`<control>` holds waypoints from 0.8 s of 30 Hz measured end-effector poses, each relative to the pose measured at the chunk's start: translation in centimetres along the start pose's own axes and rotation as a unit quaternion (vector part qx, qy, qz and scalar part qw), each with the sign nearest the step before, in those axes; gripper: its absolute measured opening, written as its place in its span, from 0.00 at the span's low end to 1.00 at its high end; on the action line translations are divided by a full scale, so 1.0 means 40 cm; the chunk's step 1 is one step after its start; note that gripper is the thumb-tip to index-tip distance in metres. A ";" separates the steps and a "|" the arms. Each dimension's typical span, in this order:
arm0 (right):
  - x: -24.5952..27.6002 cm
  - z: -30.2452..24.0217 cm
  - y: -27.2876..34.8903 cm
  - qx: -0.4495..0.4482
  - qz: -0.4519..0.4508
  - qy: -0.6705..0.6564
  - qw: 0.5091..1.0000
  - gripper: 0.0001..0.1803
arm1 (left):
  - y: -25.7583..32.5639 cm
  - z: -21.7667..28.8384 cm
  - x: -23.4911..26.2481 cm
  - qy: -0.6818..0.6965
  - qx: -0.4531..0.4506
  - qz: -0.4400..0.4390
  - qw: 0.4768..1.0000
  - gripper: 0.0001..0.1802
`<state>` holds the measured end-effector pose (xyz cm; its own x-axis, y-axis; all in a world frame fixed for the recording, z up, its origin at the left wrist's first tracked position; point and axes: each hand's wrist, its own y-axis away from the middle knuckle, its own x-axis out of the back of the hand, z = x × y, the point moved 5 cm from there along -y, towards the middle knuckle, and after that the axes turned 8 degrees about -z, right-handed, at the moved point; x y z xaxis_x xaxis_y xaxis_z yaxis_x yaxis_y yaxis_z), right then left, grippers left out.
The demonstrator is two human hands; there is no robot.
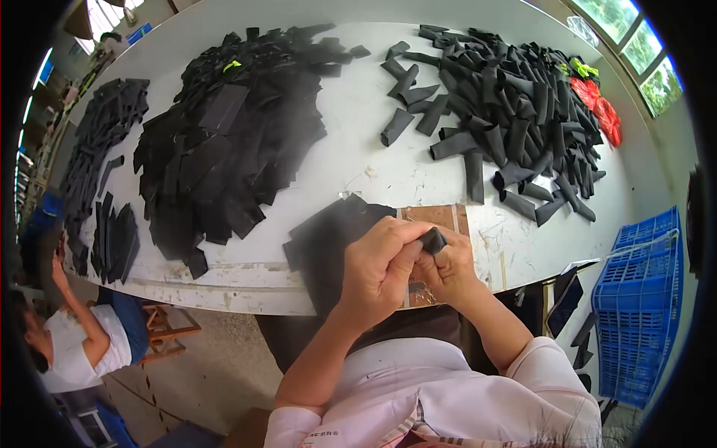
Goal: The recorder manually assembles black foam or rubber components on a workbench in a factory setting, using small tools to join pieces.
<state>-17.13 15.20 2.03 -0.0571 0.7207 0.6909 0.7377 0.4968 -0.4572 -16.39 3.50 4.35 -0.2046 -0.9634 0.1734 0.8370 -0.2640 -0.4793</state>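
Close together at the table's near edge, both my hands are closed on one small black fabric piece (433, 240), whose folded end sticks up between the fingers. My left hand (382, 265) pinches it from one side, and my right hand (454, 272) wraps it from the other. Most of the piece is hidden in the grip. Flat black fabric pieces (317, 243) lie beside and partly under my left hand, overhanging the edge. Beneath the hands is a brown board (441, 216) set on the white table (358, 164).
A large pile of flat black pieces (224, 142) spreads at the left. Black fabric tubes (515, 104) are heaped at the right, near a red plastic bag (597, 108). Blue crates (638, 306) stand at the right. A co-worker (89, 336) sits at the far left beside a wooden stool (168, 332).
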 end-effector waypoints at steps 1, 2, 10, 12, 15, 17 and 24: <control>-0.011 0.006 0.006 -0.004 0.017 -0.002 1.000 0.09 | 0.006 -0.006 -0.002 0.009 0.012 0.011 1.000 0.09; -0.017 0.009 0.010 -0.007 0.033 -0.005 0.999 0.09 | 0.010 -0.010 -0.004 0.018 0.024 0.023 0.999 0.09; -0.008 -0.018 -0.009 -0.003 0.027 0.018 0.999 0.10 | -0.001 0.013 0.018 0.165 0.039 0.082 0.982 0.07; -0.002 -0.019 -0.016 -0.006 -0.007 0.039 0.999 0.13 | -0.007 0.006 0.028 0.217 0.029 0.099 0.971 0.07; 0.006 -0.023 -0.022 -0.009 -0.027 0.065 0.997 0.14 | -0.016 0.029 0.016 0.235 0.089 0.111 0.962 0.06; 0.008 -0.021 -0.021 -0.013 -0.034 0.075 0.997 0.14 | -0.021 0.026 0.019 0.195 0.067 0.079 0.975 0.06; 0.034 -0.056 -0.055 -0.010 -0.130 0.059 0.990 0.07 | 0.009 0.015 0.054 0.315 -0.014 0.184 0.931 0.06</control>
<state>-17.32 13.98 5.23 -0.1686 0.5075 0.8450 0.7219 0.6473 -0.2448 -16.21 1.35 5.07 -0.1715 -0.8228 -0.5419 0.8972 0.0967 -0.4309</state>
